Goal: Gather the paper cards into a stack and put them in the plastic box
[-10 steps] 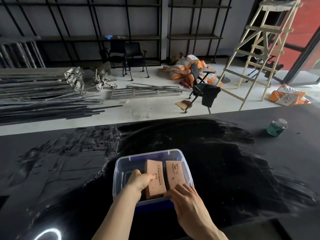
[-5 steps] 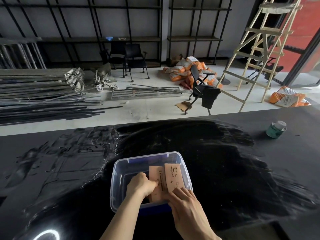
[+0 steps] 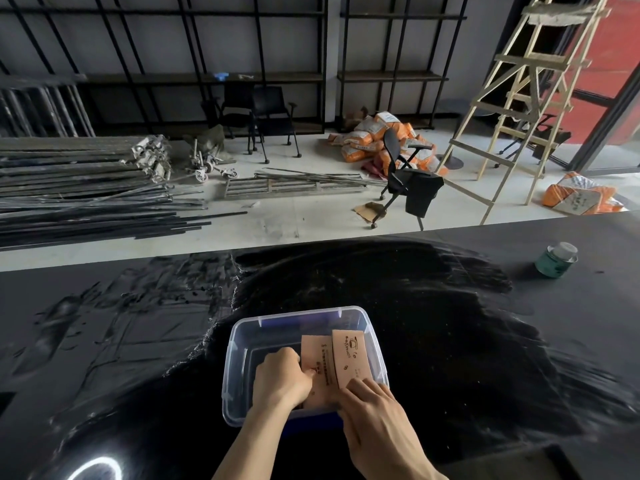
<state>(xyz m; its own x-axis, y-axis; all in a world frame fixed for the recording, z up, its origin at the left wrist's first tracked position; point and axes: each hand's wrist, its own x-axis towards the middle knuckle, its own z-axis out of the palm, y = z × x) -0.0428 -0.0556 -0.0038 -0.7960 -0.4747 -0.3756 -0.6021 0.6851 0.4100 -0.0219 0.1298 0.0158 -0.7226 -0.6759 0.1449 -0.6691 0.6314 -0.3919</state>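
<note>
Two bare hands press tan paper cards (image 3: 334,363) into a clear rectangular plastic box (image 3: 239,336).
Left hand (image 3: 280,381) fisted at nine o'clock gripping cards; right hand (image 3: 375,412) flat-fingered at five o'clock holding them.

Left hand (image 3: 281,382) curled, fingers tucked under; right hand (image 3: 375,407) flatter, fingers pressed down, bare forearms converging.

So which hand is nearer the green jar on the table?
Right. The right hand is at the box's near right edge, on the cards; the jar sits far off to its right. The left hand is inside the box, farther away.
</note>
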